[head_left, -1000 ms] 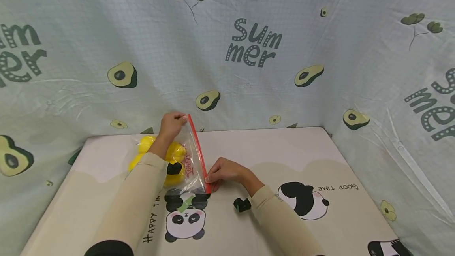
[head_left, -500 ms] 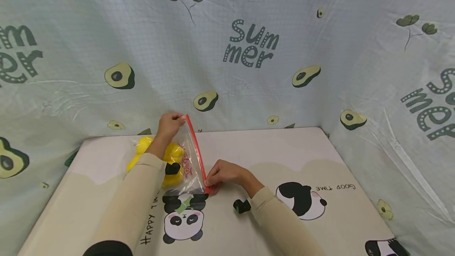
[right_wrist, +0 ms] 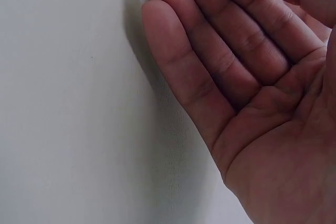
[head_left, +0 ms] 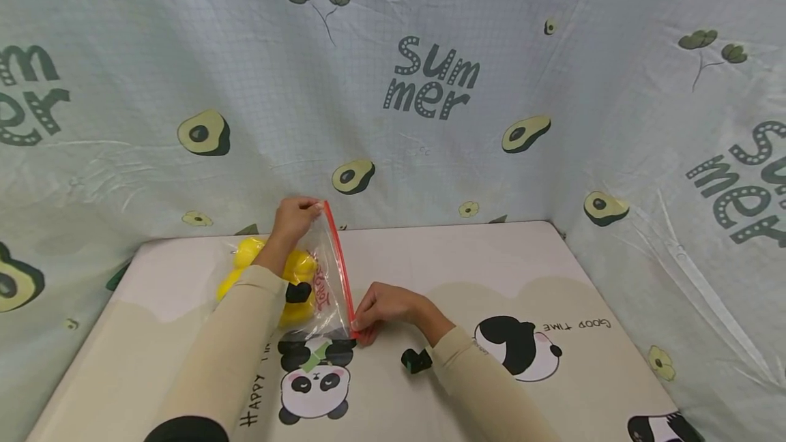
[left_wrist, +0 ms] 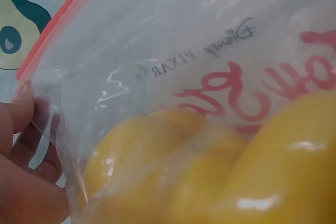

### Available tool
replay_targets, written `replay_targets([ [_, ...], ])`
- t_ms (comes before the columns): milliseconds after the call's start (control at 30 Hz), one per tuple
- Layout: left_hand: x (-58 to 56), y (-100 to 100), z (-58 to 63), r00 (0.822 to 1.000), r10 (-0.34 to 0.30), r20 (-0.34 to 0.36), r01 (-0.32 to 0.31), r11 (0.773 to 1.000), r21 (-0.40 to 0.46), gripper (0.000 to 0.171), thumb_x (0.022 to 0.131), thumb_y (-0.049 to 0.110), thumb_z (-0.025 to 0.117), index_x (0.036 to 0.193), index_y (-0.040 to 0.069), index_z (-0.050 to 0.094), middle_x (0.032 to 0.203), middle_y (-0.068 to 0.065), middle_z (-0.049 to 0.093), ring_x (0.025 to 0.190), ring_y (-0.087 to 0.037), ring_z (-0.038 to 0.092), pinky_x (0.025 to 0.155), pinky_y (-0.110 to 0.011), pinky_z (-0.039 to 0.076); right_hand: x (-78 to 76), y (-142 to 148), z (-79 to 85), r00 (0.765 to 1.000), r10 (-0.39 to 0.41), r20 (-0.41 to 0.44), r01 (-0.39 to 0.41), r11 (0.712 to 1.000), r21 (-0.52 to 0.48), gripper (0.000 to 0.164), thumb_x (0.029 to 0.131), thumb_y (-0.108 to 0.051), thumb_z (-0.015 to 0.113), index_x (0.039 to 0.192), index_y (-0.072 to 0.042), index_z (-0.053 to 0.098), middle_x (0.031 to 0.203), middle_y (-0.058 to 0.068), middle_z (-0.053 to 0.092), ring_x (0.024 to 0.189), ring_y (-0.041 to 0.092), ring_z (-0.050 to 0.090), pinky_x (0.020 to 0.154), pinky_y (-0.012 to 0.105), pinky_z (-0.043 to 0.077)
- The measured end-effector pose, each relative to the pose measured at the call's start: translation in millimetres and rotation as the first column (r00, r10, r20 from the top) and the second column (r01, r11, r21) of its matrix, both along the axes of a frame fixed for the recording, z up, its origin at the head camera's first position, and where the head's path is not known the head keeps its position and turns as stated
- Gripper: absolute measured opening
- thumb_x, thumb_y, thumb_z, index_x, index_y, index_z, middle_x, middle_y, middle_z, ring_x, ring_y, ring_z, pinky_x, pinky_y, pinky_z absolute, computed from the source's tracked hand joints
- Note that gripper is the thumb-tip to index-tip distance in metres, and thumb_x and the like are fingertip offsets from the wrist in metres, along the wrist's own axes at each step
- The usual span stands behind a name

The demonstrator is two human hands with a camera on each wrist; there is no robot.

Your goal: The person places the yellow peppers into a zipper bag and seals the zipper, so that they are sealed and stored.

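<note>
A clear zip bag (head_left: pixel 330 251) with a red zip strip (head_left: pixel 341 261) along its mouth lies to the left of the table's middle. Shiny, rounded yellow objects (left_wrist: pixel 136 156) fill its lower part, and red lettering shows through the plastic. At the far end of the strip, the left hand (head_left: pixel 293 218) pinches the bag's corner between thumb and fingers. The right hand (head_left: pixel 393 307) pinches the near end of the red strip. In the right wrist view the right palm (right_wrist: pixel 247 66) faces the camera, with a bit of red at its fingertips. The left forearm covers part of the yellow objects.
A small black and green object (head_left: pixel 416 360) lies beside the right sleeve. The pale table cover (head_left: pixel 374 401) carries printed pandas and words. A hanging cloth (head_left: pixel 430 169) with avocado prints stands behind the table and along its sides.
The right hand has slid a little along the red strip toward its near end. The left hand stays at the far corner, and the head view has shifted slightly.
</note>
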State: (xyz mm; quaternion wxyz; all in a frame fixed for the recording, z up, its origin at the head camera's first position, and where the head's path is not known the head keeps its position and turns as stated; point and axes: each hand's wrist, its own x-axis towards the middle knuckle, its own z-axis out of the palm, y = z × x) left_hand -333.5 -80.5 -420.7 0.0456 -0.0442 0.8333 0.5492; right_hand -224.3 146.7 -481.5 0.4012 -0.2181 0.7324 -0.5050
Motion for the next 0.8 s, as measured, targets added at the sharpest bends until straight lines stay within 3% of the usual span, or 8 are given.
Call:
replay_targets([
  [533,-5.0,7.9,-9.2,1.000,-0.004,-0.003,0.004,1.000,0.004,0.034,0.108,0.023,0.058,0.133,0.002,0.068,0.135,-0.019,0.065,0.119,-0.035,0.056,0.116,-0.048,0.048,3.7,0.4,0.9,0.998,0.052,-0.023,-0.051,0.998,0.048,0.020,0.097,-0.012,0.071,0.093,0.005,0.081,0.074,0.005,0.077,0.066,0.012,0.074,0.066,0.025,0.063],
  [667,-3.6,9.7,-2.7,0.998,-0.025,-0.051,0.024,0.999,-0.022,0.034,0.108,0.018,0.057,0.138,0.006,0.066,0.140,-0.017,0.063,0.124,-0.035,0.058,0.116,-0.048,0.049,3.1,3.7,3.9,0.998,0.055,-0.041,-0.050,0.993,0.107,0.020,0.097,-0.011,0.070,0.090,0.004,0.081,0.071,0.004,0.075,0.063,0.011,0.071,0.063,0.024,0.061],
  [800,2.7,3.8,12.8,0.992,-0.067,-0.102,0.060,0.996,-0.067,0.036,0.109,0.019,0.055,0.142,0.008,0.064,0.145,-0.018,0.062,0.130,-0.037,0.060,0.115,-0.049,0.050,1.6,8.6,7.2,0.998,0.061,-0.025,-0.056,0.987,0.152,0.020,0.097,-0.010,0.068,0.089,0.003,0.081,0.073,0.009,0.077,0.063,0.015,0.074,0.062,0.028,0.063],
])
